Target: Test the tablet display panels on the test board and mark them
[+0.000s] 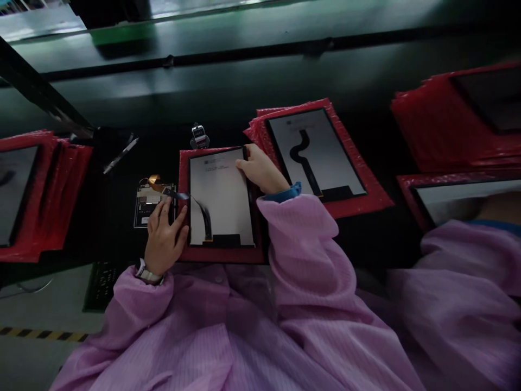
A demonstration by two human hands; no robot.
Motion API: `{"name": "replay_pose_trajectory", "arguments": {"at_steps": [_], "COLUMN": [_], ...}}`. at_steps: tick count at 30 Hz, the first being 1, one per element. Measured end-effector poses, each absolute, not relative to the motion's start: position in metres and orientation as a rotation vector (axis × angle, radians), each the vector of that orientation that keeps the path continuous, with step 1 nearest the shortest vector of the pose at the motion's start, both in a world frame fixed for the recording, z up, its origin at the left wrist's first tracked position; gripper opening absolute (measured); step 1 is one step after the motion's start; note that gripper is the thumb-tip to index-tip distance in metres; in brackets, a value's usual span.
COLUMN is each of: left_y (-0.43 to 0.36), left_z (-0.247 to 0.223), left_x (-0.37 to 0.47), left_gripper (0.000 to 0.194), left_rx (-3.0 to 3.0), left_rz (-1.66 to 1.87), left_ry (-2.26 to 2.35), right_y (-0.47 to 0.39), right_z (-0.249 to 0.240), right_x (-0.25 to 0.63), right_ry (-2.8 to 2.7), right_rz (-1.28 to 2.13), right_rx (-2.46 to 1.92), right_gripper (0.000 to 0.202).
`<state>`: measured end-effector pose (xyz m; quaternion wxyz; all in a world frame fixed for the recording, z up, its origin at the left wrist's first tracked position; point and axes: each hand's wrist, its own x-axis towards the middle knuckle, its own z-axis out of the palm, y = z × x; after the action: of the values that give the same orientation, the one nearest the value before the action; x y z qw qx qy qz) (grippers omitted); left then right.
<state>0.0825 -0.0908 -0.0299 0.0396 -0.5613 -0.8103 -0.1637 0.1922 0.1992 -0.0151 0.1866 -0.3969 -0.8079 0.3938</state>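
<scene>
A display panel (222, 201) with a pale grey back lies before me on a red bubble-wrap sleeve (228, 255). My right hand (260, 168) grips its upper right edge, thumb on the pale face. From the panel's lower edge a dark flex cable (207, 220) curves up and left, partly blurred, towards a small test board (143, 203) with an orange ribbon (154, 182). My left hand (165, 239) rests over the board's right side, fingers spread, fingertips touching or close beside the cable's end; the exact contact is hidden.
Another panel (325, 146) lies on stacked red sleeves to the right. More red stacks stand at far left (61, 201) and far right (435, 125). Behind the panel is a small metal counter (199, 136); a pen-like tool (121, 155) lies left. A co-worker's sleeve (459, 271) is at right.
</scene>
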Motion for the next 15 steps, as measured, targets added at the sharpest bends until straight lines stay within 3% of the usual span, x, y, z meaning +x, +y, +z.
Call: {"name": "replay_pose_trajectory", "arguments": {"at_steps": [3, 6, 11, 15], "left_y": [-0.093, -0.093, -0.068, -0.036], "left_z": [-0.028, -0.011, 0.028, 0.026], "left_x": [0.084, 0.083, 0.049, 0.01], "left_gripper": [0.046, 0.029, 0.017, 0.025], "left_rx": [-1.706, -1.645, -1.563, -1.809], "left_rz": [-0.535, -0.701, -0.899, -0.716], "left_ry": [-2.452, -2.377, -2.071, -2.006], "right_y": [0.188, 0.168, 0.126, 0.107], "right_z": [-0.006, 0.006, 0.01, 0.001], "right_x": [0.195, 0.19, 0.165, 0.154], "right_ry": [-2.255, -2.225, -2.479, -2.441], "right_rz": [0.784, 0.665, 1.25, 1.422], "right_rx": [-1.337, -1.042, -0.206, -0.092], "right_gripper": [0.021, 0.023, 0.027, 0.017]}}
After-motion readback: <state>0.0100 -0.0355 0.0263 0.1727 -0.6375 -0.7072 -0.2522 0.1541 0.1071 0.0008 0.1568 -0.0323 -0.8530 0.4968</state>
